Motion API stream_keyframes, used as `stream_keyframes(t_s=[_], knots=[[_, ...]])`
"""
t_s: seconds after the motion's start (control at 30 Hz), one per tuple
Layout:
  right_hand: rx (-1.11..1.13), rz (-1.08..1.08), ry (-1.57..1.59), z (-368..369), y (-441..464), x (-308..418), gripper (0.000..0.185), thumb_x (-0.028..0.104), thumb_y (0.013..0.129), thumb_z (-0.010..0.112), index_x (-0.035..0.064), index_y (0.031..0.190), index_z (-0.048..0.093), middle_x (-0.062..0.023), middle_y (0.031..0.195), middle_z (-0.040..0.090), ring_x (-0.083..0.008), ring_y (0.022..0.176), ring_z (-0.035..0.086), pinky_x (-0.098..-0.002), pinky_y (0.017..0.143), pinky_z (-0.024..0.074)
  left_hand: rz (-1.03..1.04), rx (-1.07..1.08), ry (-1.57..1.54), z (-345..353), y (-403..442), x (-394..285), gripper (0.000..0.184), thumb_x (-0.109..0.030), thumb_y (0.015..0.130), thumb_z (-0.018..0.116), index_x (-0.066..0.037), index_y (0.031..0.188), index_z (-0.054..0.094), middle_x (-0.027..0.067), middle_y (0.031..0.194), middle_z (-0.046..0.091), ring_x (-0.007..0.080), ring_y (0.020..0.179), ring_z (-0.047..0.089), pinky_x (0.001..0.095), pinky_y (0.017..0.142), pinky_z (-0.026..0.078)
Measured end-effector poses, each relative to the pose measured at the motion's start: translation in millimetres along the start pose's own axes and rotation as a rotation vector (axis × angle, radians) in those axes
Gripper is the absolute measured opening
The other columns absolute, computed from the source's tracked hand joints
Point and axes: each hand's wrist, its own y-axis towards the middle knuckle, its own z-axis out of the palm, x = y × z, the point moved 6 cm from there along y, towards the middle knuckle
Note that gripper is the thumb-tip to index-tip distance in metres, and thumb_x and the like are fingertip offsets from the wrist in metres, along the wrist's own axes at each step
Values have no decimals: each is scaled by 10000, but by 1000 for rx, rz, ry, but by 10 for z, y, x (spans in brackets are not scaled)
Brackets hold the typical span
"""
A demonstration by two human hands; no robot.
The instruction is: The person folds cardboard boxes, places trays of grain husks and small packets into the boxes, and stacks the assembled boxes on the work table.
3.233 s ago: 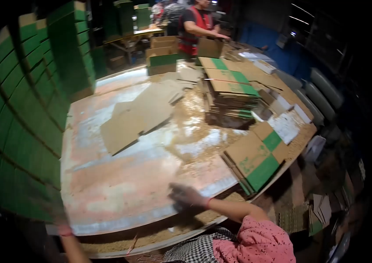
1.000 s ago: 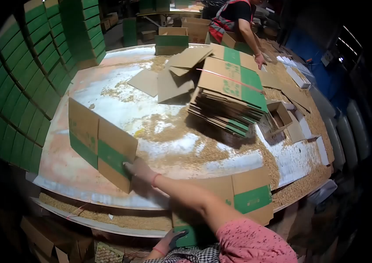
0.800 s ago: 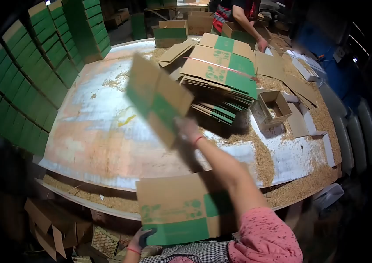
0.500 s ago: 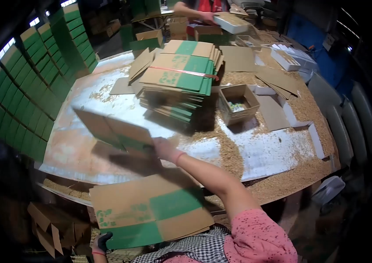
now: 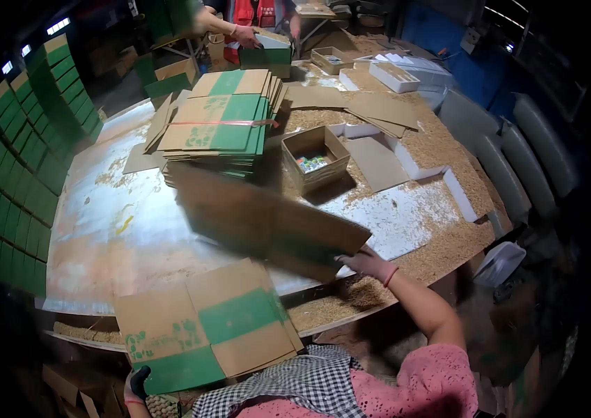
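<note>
My right hand [image 5: 368, 265] is closed on the near right corner of a flattened cardboard box [image 5: 260, 219], brown with green, which is tilted and blurred above the table. With a dark glove covering at least part of it, my left hand [image 5: 136, 386] grips the lower left corner of a small stack of flattened cartons [image 5: 201, 324], printed in green. That stack lies in front of my checkered apron, against the table's near edge. Beyond the raised carton stands a tall bundle of flattened cartons [image 5: 219, 115], bound with a pink strap.
An open cardboard box [image 5: 315, 161] with small colourful packets inside stands right of the bundle. Sawdust-like material [image 5: 441, 157] and white foam strips [image 5: 459, 195] cover the table's right side. Green cartons [image 5: 3, 202] are stacked at left. A co-worker [image 5: 250, 24] handles a box across the table.
My right hand has swung the flattened carton from the left toward the right. The view has shifted. The co-worker's white tray has moved down to a green carton.
</note>
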Motion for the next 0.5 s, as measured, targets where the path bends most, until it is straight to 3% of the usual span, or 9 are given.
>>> stream_keyframes(t_s=[0.03, 0.07, 0.1, 0.17, 0.23, 0.33, 0.4, 0.43, 0.5], knots=[[29, 180, -149, -161, -3, -104, 421, 199, 872, 657, 30, 1242, 547, -101, 1185, 619, -169, 1092, 564, -338, 950, 455, -33, 46, 55, 29, 109, -71, 499, -106, 873, 592, 13, 1332, 439, 142, 1209, 577, 296, 1044, 587, 394, 891, 486], [-26, 225, 119, -371, -40, -115, 378, 173, 876, 645, 51, 1226, 572, -88, 1154, 640, -150, 1049, 585, -320, 915, 476, -26, 16, 37, 110, 218, -131, 445, -77, 882, 579, 19, 1301, 464, 144, 1163, 602, 288, 1015, 606, 374, 866, 501], [-176, -250, -167, -642, -37, -122, 338, 206, 872, 652, 97, 1190, 611, -90, 1091, 674, -198, 964, 642, -330, 854, 499, -3, 64, 79, 76, 437, -141, 410, -69, 880, 596, 20, 1266, 488, 135, 1111, 625, 270, 990, 618, 351, 855, 508], [-47, -97, -722, -890, -44, 521, 315, 239, 867, 656, 145, 1166, 631, -94, 1060, 679, -269, 926, 655, -345, 823, 504, -30, 131, 173, 369, 747, -136, 421, -84, 861, 635, 11, 1249, 502, 107, 1085, 636, 229, 963, 622, 327, 840, 510], [-97, -298, -812, -953, -84, 1106, 283, 170, 857, 627, 150, 1139, 633, -46, 1032, 681, -264, 842, 661, -339, 716, 521, 54, 222, 259, 1145, 798, -236, 434, -72, 850, 648, 0, 1253, 506, 81, 1077, 640, 197, 916, 624, 308, 824, 507], [-114, -421, -502, -987, -65, 1686, 298, 206, 845, 673, 138, 1133, 644, -91, 1047, 679, -307, 907, 648, -370, 797, 504, 199, 349, 307, 1671, 1540, 245, 461, -75, 863, 625, 3, 1292, 471, 85, 1163, 602, 167, 958, 597, 274, 803, 500], [-57, -383, -442, -927, -39, 1876, 298, 177, 824, 689, 130, 1115, 647, -99, 1018, 682, -298, 877, 654, -359, 773, 510, 90, 323, 325, 2154, 1587, 322, 573, -118, 894, 584, 28, 1389, 336, 131, 1304, 520, 213, 1114, 539, 284, 914, 453], [19, -297, -429, -899, -19, 1919, 298, 167, 820, 693, 126, 1112, 647, -105, 1002, 683, -290, 868, 658, -356, 761, 513, 749, 157, 1057, 2382, 1575, -13, 666, -170, 893, 591, 19, 1432, 249, 193, 1399, 420, 283, 1274, 427, 311, 1051, 340], [-23, -404, -353, -896, 39, 1693, 282, 146, 834, 687, 126, 1112, 647, -107, 929, 685, -265, 821, 665, -351, 762, 521, 1083, -67, 853, 2805, 692, -728, 723, -221, 878, 613, 0, 1446, 224, 245, 1471, 282, 351, 1384, 263, 380, 1132, 221]])
